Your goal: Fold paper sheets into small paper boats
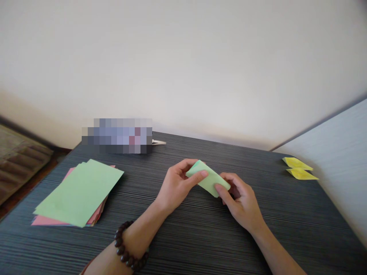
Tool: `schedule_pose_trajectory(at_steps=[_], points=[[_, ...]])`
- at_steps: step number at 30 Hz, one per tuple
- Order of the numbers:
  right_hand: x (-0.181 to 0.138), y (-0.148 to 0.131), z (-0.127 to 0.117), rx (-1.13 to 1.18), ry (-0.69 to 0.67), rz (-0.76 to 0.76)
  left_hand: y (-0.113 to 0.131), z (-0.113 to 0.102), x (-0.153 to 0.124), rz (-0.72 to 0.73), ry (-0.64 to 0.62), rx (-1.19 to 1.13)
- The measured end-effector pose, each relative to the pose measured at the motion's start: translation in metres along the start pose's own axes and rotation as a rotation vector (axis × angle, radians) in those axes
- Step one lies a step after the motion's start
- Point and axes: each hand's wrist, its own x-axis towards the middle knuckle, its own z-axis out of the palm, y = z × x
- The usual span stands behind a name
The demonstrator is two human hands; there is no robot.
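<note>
Your dark, streaked tabletop meets a plain, softly lit pale wall behind it. Left of the tabletop you have brown floor and a ribbed brownish surface; right, a pale grained panel.

The folded paper at five o'clock is pale green, paper shapes at three yellow. Fine streaks line the dark tabletop.

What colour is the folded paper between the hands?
Light green; the folded paper shows best in the head view.
</note>
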Motion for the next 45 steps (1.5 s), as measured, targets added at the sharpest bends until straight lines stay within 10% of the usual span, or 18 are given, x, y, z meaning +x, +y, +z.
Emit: schedule_pose_trajectory(at_steps=[45], points=[[0.0036,-0.0012,-0.0051,-0.218,0.058,0.015,-0.0026,-0.0077,0.0024,0.024,-0.007,0.31]])
